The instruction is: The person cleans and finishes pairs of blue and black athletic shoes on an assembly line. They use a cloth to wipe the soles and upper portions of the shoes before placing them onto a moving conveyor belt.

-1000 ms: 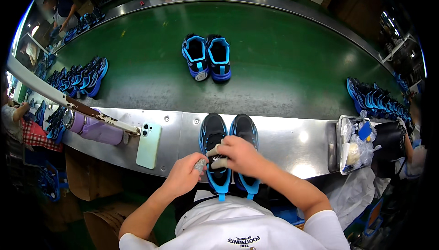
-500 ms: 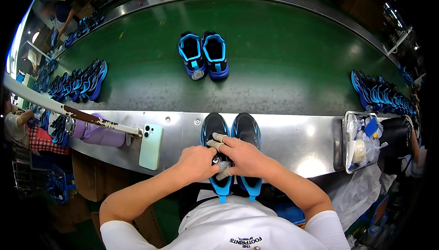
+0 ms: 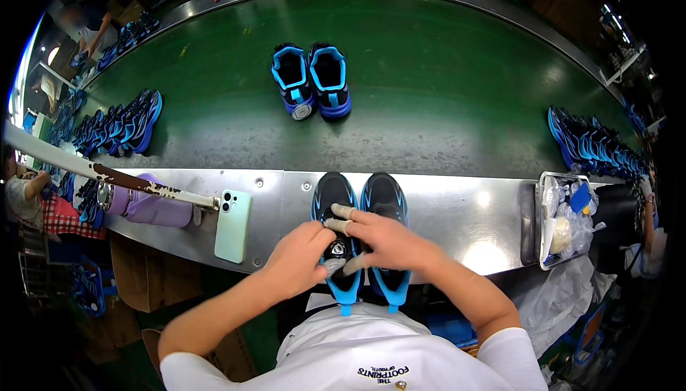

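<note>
A pair of black and blue sneakers stands side by side in front of me, toes pointing away: the left sneaker [image 3: 333,191] and the right sneaker [image 3: 386,194]. My left hand [image 3: 294,261] grips the left sneaker at its tongue and lacing, fingers bent. From the other side my right hand [image 3: 386,239] holds the same shoe, its forearm passing over the right sneaker. Pale finger covers sit on several fingers. Between the hands shows the tongue's round badge [image 3: 338,249]. The fingertips partly hide the lacing. Bright blue heel loops point toward my body.
Another sneaker pair [image 3: 309,80] stands on the green belt [image 3: 443,69]. Rows of sneakers line the belt at left [image 3: 125,125] and right [image 3: 597,148]. On the metal ledge are a phone [image 3: 234,226], a purple tumbler [image 3: 161,205] and a white tray [image 3: 543,212] of plastic bags. Co-workers are at both sides.
My hands have moved slightly apart, the left one toward the left, and the badge on the tongue now shows more fully. The far sneaker pair appears slightly higher and further left.
</note>
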The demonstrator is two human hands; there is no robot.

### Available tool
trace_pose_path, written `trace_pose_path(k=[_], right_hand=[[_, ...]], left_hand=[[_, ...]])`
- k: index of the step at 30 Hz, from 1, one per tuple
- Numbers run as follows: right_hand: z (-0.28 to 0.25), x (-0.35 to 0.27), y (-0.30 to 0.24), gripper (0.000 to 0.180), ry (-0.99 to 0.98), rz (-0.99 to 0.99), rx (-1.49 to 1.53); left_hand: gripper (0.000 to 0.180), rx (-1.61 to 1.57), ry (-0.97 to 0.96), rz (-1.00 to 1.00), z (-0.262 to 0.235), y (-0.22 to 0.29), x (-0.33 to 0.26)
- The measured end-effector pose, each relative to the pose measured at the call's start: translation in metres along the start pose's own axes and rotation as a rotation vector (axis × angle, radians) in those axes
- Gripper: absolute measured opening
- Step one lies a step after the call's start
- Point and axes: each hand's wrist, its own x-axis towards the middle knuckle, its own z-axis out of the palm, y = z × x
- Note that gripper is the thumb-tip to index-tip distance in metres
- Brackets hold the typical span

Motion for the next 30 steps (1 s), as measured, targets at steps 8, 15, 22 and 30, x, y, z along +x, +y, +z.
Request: trace_pose_path(k=[8, 15, 22, 30], right_hand=[[0.002, 0.005, -0.007, 0.045, 0.001, -0.126, -0.064], [0.028, 0.004, -0.033, 0.031, 0.25, 0.055, -0.221], [0.012, -0.011, -0.017, 0.029, 0.285, 0.04, 0.019], [0.051, -0.099, 0.057, 0.046, 0.555, 0.537, 0.065]], left_hand=[[0.025, -1.606, 0.081, -1.079, 0.025, 0.049, -0.058], [0.022, -1.854, 0.238, -0.964, 0.055, 0.041, -0.067], [0.018, -1.473, 0.043, -0.917, 0.028, 0.042, -0.062], [0.079, -0.459, 0.199, -0.54, 0.098, 0.014, -0.05]])
